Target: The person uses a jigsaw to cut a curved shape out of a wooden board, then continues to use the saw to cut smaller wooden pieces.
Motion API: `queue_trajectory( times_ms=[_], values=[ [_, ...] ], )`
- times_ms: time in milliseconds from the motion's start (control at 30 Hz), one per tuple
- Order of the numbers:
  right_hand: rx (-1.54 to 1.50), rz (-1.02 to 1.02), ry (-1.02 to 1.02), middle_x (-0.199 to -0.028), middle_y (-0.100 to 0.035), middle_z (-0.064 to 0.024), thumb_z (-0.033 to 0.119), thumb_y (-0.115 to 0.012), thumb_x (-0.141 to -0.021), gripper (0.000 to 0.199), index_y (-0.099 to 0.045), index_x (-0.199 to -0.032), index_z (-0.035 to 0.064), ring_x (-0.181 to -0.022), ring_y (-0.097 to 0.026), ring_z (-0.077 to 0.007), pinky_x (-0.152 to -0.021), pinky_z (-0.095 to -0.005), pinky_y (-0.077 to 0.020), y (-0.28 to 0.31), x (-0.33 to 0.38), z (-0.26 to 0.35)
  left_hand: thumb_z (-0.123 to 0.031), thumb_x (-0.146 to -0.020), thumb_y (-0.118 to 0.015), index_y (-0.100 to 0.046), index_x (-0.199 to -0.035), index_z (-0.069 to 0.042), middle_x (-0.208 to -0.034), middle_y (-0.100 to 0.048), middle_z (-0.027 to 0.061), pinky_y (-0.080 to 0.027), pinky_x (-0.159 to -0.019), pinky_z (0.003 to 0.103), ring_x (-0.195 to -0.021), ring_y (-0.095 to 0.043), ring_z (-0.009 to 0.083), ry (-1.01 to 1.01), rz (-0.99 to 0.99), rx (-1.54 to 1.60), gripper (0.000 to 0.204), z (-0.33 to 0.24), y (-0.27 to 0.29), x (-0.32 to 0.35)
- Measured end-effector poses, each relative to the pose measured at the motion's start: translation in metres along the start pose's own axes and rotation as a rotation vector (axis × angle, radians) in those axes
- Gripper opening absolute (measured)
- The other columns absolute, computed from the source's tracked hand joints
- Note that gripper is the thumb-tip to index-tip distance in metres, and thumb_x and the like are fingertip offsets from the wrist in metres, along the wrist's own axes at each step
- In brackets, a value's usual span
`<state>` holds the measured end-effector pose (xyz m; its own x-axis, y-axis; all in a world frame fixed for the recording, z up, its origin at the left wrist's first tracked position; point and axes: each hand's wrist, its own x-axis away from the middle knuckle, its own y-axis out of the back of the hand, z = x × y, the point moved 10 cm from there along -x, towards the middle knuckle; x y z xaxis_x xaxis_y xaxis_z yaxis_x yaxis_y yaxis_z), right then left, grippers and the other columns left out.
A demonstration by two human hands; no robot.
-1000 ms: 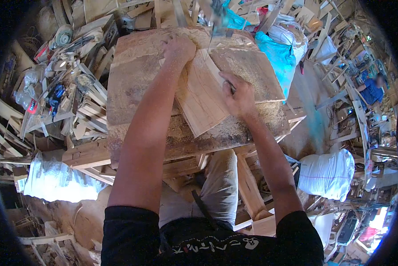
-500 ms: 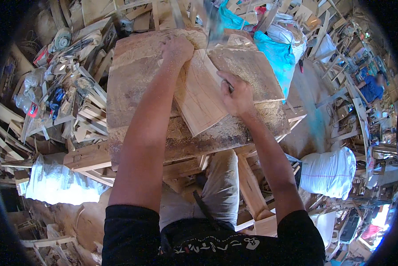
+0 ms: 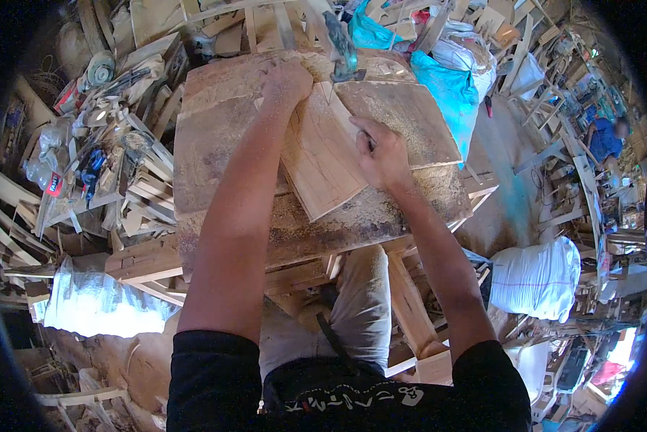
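A pale wooden board (image 3: 327, 176) with curved pencil lines lies aslant on a worn, sawdust-covered worktable (image 3: 215, 165). At its far left my left hand (image 3: 286, 81) presses down, the fingers bent over the wood and partly hidden. My right hand (image 3: 382, 155) is closed at the board's right edge, with thumb and forefinger near the rim and the other fingers curled under. Just beyond the board's far end stands a teal machine part (image 3: 344, 54) with a dark foot, close to the right of my left hand. Whether a blade touches the wood is too small to tell.
Teal sacks (image 3: 446, 86) stand beyond the table's right corner. Wood scraps, a plastic bottle (image 3: 50, 178) and a grinder-like disc tool (image 3: 100, 68) crowd the left. A white sack (image 3: 536, 279) sits at right. A person in blue (image 3: 607, 140) is far off.
The teal machine part, smeared by motion before, now shows sharply and lower down at the board's far end. The board and my right hand have shifted very slightly left.
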<state>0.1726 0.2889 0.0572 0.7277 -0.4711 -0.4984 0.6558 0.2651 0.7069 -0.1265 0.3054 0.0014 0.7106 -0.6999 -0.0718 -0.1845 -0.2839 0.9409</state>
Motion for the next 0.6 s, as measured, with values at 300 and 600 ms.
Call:
queue_trajectory(
  times_ms=[300,600],
  values=[
    [-0.002,-0.014,-0.016,-0.124,-0.073,-0.0225,0.009,-0.060,-0.097,0.032,-0.072,-0.125,0.0040,-0.112,-0.072,-0.0387,-0.100,-0.0446,-0.0561,0.003,-0.001,0.001,-0.024,-0.099,-0.049,-0.055,-0.149,-0.004,-0.164,-0.039,0.0257,-0.020,-0.126,0.062,-0.155,-0.032,0.0442,0.063,0.070,-0.013,0.054,-0.012,0.017,0.018],
    [-0.005,-0.025,0.001,-0.122,-0.074,-0.0225,0.008,-0.059,-0.096,0.032,-0.072,-0.125,0.0033,-0.110,-0.073,-0.0389,-0.098,-0.0455,-0.0570,0.002,-0.005,0.005,-0.024,-0.099,-0.051,-0.059,-0.146,-0.003,-0.158,-0.049,0.0257,-0.024,-0.125,0.062,-0.155,-0.033,0.0438,0.034,0.104,0.054,0.052,-0.005,0.009,0.004]
  ],
)
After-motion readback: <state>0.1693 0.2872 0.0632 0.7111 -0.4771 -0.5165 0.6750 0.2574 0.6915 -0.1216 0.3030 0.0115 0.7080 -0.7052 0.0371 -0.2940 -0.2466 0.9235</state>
